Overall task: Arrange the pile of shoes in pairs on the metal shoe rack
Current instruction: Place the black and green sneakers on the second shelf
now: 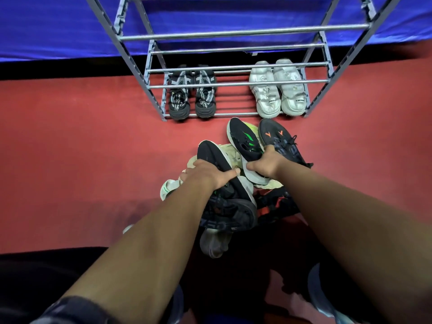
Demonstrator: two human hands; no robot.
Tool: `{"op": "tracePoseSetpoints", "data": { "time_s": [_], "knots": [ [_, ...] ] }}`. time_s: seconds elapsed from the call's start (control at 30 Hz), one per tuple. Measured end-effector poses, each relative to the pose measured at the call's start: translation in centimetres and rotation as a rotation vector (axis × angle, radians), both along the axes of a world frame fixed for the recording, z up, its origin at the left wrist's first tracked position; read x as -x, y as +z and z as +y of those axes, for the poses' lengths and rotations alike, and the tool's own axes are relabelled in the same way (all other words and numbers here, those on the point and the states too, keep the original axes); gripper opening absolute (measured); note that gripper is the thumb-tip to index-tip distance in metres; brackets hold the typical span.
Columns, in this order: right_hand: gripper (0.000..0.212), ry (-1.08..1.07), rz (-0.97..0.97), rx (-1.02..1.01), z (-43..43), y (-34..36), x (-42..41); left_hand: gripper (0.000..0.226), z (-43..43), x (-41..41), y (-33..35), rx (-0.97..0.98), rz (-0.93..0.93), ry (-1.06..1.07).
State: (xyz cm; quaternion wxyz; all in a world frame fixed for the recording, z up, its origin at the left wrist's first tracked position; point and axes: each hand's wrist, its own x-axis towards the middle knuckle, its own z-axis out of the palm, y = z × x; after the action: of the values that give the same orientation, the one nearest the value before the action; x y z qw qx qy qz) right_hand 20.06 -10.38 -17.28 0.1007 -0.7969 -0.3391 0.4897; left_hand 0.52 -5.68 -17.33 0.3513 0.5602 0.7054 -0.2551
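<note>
A pile of shoes [233,206] lies on the red floor in front of the metal shoe rack [243,32]. My left hand [208,173] grips a black shoe with a white sole [210,152] on top of the pile. My right hand [266,163] grips a black shoe with a green logo [243,136] by its heel end. Beside it, to the right, lies a black shoe with orange marks [278,136]. On the rack's lowest shelf stand a black-and-white pair [190,94] at the left and a white pair [278,86] at the right.
The rack's upper shelves [236,50] hold nothing that I can see. A blue cloth [58,24] hangs behind the rack. Red floor [93,148] spreads to the left and right of the pile. Several more dark and pale shoes lie low in the pile, partly hidden by my forearms.
</note>
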Motion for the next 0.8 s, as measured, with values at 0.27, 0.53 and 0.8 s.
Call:
{"op": "tracePoseSetpoints", "data": {
  "time_s": [0.27,0.53,0.8],
  "knots": [
    [0.083,0.127,-0.092,0.042,0.2,-0.4,-0.9,0.181,0.3,-1.8,-1.9,0.078,0.040,0.052],
    [0.040,0.067,-0.143,-0.051,-0.2,1.7,-1.5,0.114,-0.8,-1.3,0.0,-0.097,-0.207,0.362],
    [0.037,-0.073,-0.130,-0.175,-0.9,2.8,-2.1,0.061,0.1,0.1,3.9,-0.316,-0.842,0.491]
  ]
}}
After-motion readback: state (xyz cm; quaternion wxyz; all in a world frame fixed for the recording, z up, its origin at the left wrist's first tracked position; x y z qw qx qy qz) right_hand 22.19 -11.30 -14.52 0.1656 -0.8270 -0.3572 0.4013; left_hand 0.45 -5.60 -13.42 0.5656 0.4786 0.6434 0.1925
